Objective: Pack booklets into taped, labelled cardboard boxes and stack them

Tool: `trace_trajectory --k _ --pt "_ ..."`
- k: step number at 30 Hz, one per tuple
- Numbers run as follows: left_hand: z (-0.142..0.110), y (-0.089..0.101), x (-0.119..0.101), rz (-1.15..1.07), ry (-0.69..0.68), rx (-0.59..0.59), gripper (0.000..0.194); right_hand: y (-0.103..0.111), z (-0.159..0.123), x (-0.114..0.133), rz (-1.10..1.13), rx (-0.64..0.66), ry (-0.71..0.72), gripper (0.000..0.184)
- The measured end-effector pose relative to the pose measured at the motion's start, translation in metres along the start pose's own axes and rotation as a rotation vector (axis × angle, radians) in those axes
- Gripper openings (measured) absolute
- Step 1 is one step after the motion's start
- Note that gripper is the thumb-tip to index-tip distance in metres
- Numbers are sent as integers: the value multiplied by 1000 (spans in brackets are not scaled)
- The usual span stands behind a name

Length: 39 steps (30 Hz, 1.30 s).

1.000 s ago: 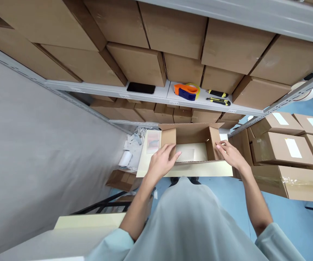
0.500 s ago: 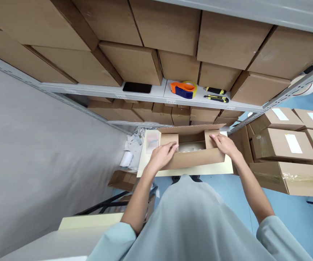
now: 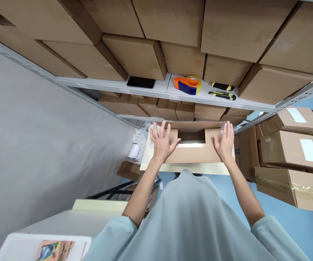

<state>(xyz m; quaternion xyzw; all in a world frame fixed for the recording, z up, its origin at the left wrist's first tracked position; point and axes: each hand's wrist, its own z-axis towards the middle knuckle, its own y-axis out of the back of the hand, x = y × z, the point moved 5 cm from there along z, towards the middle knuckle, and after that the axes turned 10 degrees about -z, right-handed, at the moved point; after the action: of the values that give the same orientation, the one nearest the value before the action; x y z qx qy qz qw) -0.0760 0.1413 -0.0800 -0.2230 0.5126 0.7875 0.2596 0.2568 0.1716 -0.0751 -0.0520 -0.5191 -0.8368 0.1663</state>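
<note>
Brown cardboard box: on the pale yellow board in front of the person, its opening narrower than a moment ago.
Near flap: has changed from slanting up toward the person to lying further in, covering more of the opening.
Side flaps: the left one and right one lie inward; a gap is left between them.
Far flap: still raised along the far side, so the box looks only partly closed.
Bright strip: shows in the gap with dark marks, too small to read.
Left hand: has gone from curled fingers to a spread palm on the left end of the box, thumb apart, clamped on nothing.
Right hand: flattened too, over the right end, fingers together and thumb apart; no pinch now.
What it means: the hands seem to press the flaps down rather than grasp them.
Grey metal shelf: beyond the box, holding a black phone, an orange and blue tape dispenser and two black and yellow cutters.
Labelled cartons: stacked to the right.
White crumpled paper: left of the board.
</note>
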Motion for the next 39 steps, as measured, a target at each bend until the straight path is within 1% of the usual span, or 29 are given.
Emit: trace_trajectory --k 2,5,6,7,10,11,13,14,16,18,19,20,22,24,27,30,32,34,37,39 --pt "-1 2 2 -2 0 -53 68 0 0 -2 48 -19 -12 66" --pt "-6 7 6 -6 0 -146 34 3 -4 -9 139 -90 -60 40" --pt "-8 8 7 -15 -5 -143 26 4 -6 -11 170 -88 -67 31" --pt "-10 8 7 -33 -9 -116 23 3 -7 -12 199 -65 -65 27" --pt "-18 6 6 -126 10 17 25 0 -12 -17 284 60 -24 31" --pt "-22 7 7 -152 36 27 25 0 -14 -19 307 94 -12 31" --pt "-29 13 12 -188 131 -16 24 0 -16 -27 348 150 -16 30" --pt "-33 17 17 -213 204 -46 25 0 -17 -31 373 183 -35 29" --pt "-41 21 30 -320 411 -68 32 -1 -17 -41 444 277 -101 31" --pt "-47 20 45 -464 632 -29 41 -5 -17 -49 556 395 -195 33" --pt "-47 20 50 -517 711 -2 44 -7 -17 -51 621 451 -245 34" --pt "-45 20 54 -542 755 27 44 -9 -16 -51 681 503 -288 36" --pt "-36 22 60 -526 755 92 40 -10 -13 -49 754 584 -335 39" --pt "-24 23 65 -478 712 173 35 -7 -7 -44 708 636 -337 37" --pt "-9 20 75 -426 641 302 32 0 2 -38 466 696 -326 26" --pt "-1 14 82 -404 574 383 31 5 12 -33 257 749 -304 18" --pt "-1 11 85 -377 573 383 29 5 17 -31 165 773 -291 15" --pt "-4 11 83 -347 582 353 26 5 19 -29 104 807 -287 15" --pt "-11 14 76 -331 594 313 20 7 17 -27 113 834 -305 16" --pt "-14 16 72 -339 600 310 20 13 14 -27 156 813 -330 18"
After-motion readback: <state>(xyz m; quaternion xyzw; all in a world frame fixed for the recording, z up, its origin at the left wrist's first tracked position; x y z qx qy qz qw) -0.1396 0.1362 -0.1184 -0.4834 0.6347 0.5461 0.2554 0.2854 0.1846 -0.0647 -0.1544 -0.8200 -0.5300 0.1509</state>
